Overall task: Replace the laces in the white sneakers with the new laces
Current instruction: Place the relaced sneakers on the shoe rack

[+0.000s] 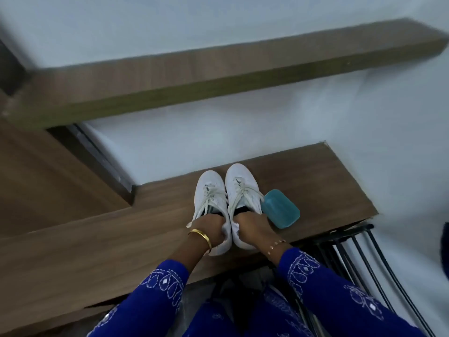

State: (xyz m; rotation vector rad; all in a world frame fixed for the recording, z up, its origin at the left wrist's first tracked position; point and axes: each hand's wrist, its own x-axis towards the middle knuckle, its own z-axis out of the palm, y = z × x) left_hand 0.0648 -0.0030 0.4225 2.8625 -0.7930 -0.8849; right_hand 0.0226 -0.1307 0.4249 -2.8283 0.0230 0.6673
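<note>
We record a wooden desk [97, 242] running from the left edge to the right, with a wooden shelf [218, 76] fixed on the pale wall above it. At the middle of the desk, near its front edge, we find the pair of white sneakers side by side, touching, toes pointing to the wall. The left sneaker [210, 193] carries its white laces [211, 194], threaded and loose. The left hand [210, 227], a gold bangle [202, 235] on its wrist, grips this sneaker at the heel collar, fingers curled over the rim; we cannot tell how far they reach inside. The right sneaker [240, 186] is likewise laced. The right hand [252, 227], a beaded bracelet [275, 244] on its wrist, grips that heel in the same way, fingers curled round the collar. Just beside the right sneaker lies a teal container [280, 209], flat on the desk. Below the desk's right end we note a black wire rack [359, 249]. Both sleeves are blue with white embroidery.
</note>
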